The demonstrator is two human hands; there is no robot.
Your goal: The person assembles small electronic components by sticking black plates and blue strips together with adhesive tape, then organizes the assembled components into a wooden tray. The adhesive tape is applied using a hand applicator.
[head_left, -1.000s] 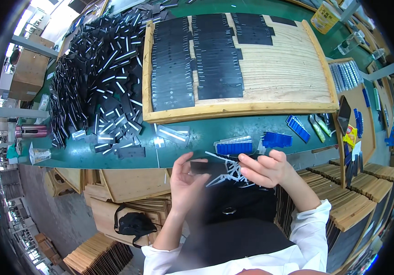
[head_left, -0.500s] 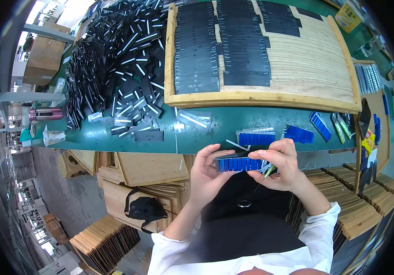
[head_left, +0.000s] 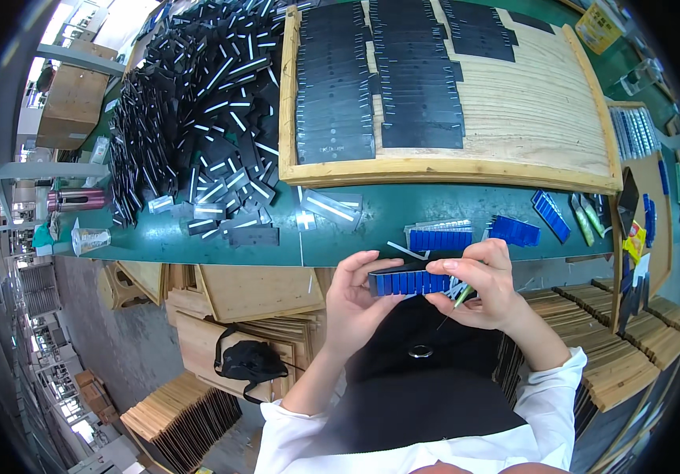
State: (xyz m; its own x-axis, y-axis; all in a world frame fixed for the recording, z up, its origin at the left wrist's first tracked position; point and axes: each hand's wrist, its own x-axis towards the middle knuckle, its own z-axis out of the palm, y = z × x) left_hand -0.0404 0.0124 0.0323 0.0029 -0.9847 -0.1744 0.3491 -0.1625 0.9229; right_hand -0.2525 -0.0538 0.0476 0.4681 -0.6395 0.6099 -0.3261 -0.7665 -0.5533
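Just in front of the table's near edge, both hands hold a small strip of blue segments [head_left: 408,284] with a dark flat top. My left hand [head_left: 353,310] is closed around its left end, thumb below and fingers behind. At the other end my right hand [head_left: 484,291] pinches the strip with thumb and fingers. A slim green-handled tool [head_left: 465,295] with a thin dark tip is tucked in that same hand, beside some narrow white slivers. Behind the hands, more blue segmented strips [head_left: 439,239] lie on the green table [head_left: 265,251].
A wooden tray [head_left: 435,175] holds columns of dark sheets. To its left spreads a large heap of black pieces with white stripes [head_left: 150,126]. Blue strips [head_left: 551,215] and green-handled tools [head_left: 585,220] lie right. Stacked wooden boards [head_left: 608,359] stand below the table.
The view has shifted very slightly, with the tray and table a little further left. Both hands keep the same hold on the blue strip.
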